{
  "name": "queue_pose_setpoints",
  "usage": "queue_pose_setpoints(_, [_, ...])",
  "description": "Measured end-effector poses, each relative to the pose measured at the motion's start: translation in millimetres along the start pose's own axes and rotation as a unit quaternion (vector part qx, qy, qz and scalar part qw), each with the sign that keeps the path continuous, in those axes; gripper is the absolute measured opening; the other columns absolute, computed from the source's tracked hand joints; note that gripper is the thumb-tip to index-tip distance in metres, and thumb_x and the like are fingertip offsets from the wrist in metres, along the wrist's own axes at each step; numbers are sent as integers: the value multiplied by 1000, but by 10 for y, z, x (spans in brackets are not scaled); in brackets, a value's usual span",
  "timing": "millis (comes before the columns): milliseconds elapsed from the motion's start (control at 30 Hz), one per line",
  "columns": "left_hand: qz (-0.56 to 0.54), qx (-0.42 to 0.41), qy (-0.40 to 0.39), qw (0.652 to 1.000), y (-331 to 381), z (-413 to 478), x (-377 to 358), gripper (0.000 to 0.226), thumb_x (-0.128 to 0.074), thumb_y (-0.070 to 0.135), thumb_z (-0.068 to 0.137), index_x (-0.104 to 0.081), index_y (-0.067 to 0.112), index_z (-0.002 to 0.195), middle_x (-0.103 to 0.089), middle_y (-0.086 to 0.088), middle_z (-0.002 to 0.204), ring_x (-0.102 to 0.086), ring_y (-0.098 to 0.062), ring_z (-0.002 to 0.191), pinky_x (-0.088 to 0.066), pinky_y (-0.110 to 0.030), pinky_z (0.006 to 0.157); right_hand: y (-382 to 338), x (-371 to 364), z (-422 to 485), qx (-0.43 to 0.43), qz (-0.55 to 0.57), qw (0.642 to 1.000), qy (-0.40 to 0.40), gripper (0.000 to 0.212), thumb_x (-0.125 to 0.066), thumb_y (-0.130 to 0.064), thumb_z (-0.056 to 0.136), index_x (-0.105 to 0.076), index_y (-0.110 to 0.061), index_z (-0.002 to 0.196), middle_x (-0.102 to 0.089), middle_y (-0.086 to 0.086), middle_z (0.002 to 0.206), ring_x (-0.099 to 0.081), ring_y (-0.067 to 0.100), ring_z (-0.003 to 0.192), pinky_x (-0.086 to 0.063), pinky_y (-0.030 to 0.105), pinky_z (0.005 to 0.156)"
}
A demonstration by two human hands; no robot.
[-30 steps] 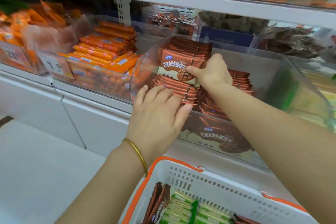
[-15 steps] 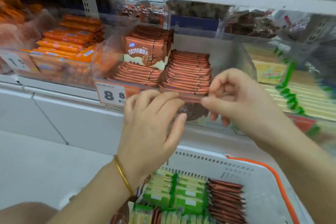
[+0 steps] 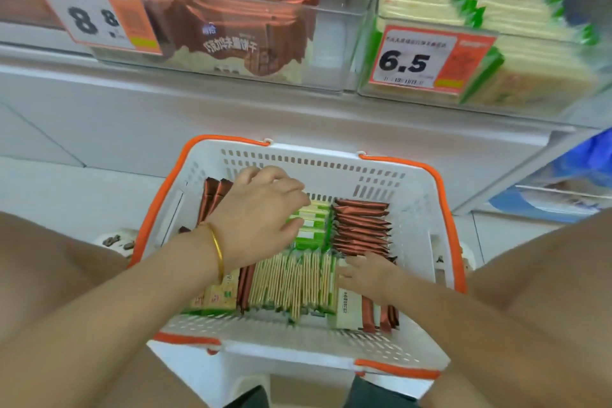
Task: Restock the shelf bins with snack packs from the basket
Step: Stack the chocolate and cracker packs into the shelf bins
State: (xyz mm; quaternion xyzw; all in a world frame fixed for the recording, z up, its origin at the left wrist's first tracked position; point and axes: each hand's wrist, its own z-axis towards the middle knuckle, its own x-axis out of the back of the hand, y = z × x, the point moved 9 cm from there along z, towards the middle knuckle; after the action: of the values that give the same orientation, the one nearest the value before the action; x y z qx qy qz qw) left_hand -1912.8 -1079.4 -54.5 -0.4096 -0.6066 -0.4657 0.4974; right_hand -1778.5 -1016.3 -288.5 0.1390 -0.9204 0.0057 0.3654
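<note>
Green packs [image 3: 311, 225] lie under the bent fingers [image 3: 291, 190] of my left hand [image 3: 258, 215]; whether they grip or only touch I cannot tell. My right hand [image 3: 367, 275] rests flat, fingers straight, on cream packs [image 3: 291, 285] beside brown packs [image 3: 361, 225]. All sit in the white basket [image 3: 414, 208], below two bins [image 3: 331, 43] tagged 8.8 and 6.5.

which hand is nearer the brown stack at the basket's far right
Right. The right hand sits at the near edge of the brown stack; the left hand is over the green packs.
</note>
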Motion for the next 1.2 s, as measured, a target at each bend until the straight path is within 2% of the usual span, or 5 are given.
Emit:
queue_pose_setpoints(333, [-64,9,-63,996,-63,-51,-235,40,-44,38,96,-47,28,135,-46,13,138,-32,-11,130,-22,-29,107,256,19,-158,-22,145,989,-28,26,-53,-29,94,-60,-16,115,-61,4,113,-55,25,105,-48,39,87])
queue_pose_setpoints(567, [-238,103,-122,958,-161,-25,-302,59,-53,38,93,-30,20,145,-38,2,147,-38,-13,132,-31,-23,103,782,956,-577,-45,628,775,54,18,-53,-24,97,-60,-14,110,-64,3,106,-64,19,99,-54,32,79])
queue_pose_setpoints(767, [-451,209,25,868,-534,-32,245,27,-65,13,87,-60,1,110,-67,-13,107,-65,-21,97,-53,-37,87,707,2010,-1008,21,740,649,174,19,-60,-20,86,-61,-11,102,-70,0,82,-67,14,73,-51,21,58])
queue_pose_setpoints(967, [-550,161,217,790,-881,-163,1261,12,-61,5,88,-65,8,98,-73,-7,86,-69,-12,74,-55,-21,67,894,3035,-1564,-19,656,653,378,14,-73,-8,75,-65,-12,85,-69,-2,65,-60,6,55,-45,18,48])
queue_pose_setpoints(1200, [-139,171,460,860,-1559,-327,2252,34,-43,33,88,-58,14,113,-63,-2,108,-57,-22,105,-44,-38,94,1415,4643,-1896,-105,450,667,585,18,-74,-24,81,-65,-16,95,-68,1,93,-67,12,77,-57,32,66])
